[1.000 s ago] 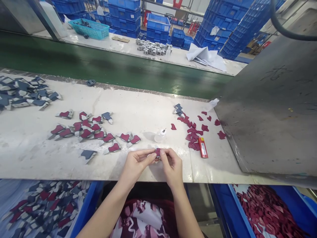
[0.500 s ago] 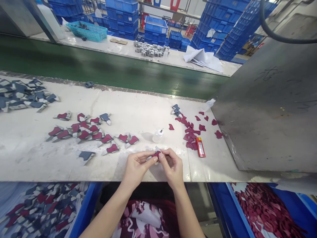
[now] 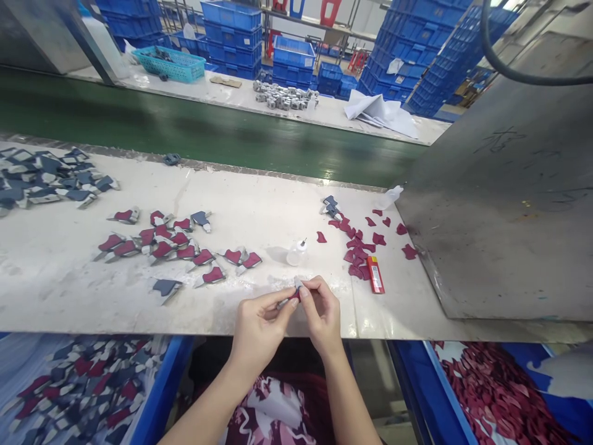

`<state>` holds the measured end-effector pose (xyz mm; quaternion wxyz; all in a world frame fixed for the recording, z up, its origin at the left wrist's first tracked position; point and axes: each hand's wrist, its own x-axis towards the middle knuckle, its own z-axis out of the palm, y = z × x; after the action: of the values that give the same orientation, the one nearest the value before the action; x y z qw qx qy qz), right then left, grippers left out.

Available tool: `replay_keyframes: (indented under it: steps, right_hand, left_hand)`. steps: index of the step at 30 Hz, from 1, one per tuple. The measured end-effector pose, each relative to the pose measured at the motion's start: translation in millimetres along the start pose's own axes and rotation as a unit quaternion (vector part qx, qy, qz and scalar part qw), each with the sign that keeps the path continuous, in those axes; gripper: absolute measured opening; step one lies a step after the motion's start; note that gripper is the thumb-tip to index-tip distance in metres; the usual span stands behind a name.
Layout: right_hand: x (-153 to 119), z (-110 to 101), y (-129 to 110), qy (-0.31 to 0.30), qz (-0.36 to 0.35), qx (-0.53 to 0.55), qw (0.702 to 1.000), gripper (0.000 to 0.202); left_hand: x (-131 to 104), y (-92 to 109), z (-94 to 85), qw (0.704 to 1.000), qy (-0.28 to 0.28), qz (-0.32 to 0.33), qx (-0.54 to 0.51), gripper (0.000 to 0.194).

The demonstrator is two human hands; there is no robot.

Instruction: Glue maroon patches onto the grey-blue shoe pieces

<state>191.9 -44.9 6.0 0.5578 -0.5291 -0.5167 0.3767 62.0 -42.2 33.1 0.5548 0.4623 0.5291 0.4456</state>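
Observation:
Both of my hands meet over the front of the white worktable. My left hand (image 3: 260,324) pinches a small grey plastic part with a maroon patch (image 3: 297,283) between thumb and fingers. The thumb and forefinger of my right hand (image 3: 325,316) press on the same part from the other side. Fingers cover most of it; a grey tip and some maroon show. Just beyond my hands a small clear bottle with a needle tip (image 3: 297,253) stands upright. Loose maroon patches (image 3: 356,253) lie to the right, near a red and yellow box (image 3: 375,275).
Grey parts with maroon patches (image 3: 162,248) lie left; a pile of blue-grey ones (image 3: 50,176) sits farther left. Below the table edge are a bin of parts (image 3: 92,383) and a bin of maroon patches (image 3: 500,389). A metal panel (image 3: 504,185) rises at right; a green belt (image 3: 222,136) runs behind.
The part has turned a little in my fingers, so less of its maroon patch shows. My left hand has shifted slightly down, and the camera view has moved slightly.

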Motion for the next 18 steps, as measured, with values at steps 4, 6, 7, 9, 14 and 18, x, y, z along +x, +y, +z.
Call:
replay_keyframes:
  steps: [4,6,7,9,14,18]
  right_hand:
    - [1,-2,-1,-0.016,0.002,0.018,1.000,0.017]
    - [2,-2,1,-0.012,0.009,0.029,0.999,0.017]
    - [2,-2,2,-0.010,0.013,0.033,0.999,0.017]
    - [2,-1,4,-0.006,0.018,0.042,0.999,0.016]
    - [0,1,6,-0.003,0.021,0.044,0.999,0.016]
    - [-2,1,6,0.000,0.007,0.027,1.000,0.017]
  left_hand:
    - [-1,2,1.3,1.000,-0.002,-0.007,0.013,0.023]
    - [3,3,-0.2,0.999,-0.010,-0.029,-0.017,0.030]
    - [5,3,-1.3,0.998,-0.014,-0.040,-0.036,0.033]
    - [9,5,-3.8,0.996,-0.025,-0.051,-0.067,0.038]
    - [8,5,-4.5,0.998,-0.024,-0.039,-0.050,0.036]
    - [2,0,1.8,1.000,-0.004,-0.013,-0.006,0.030]
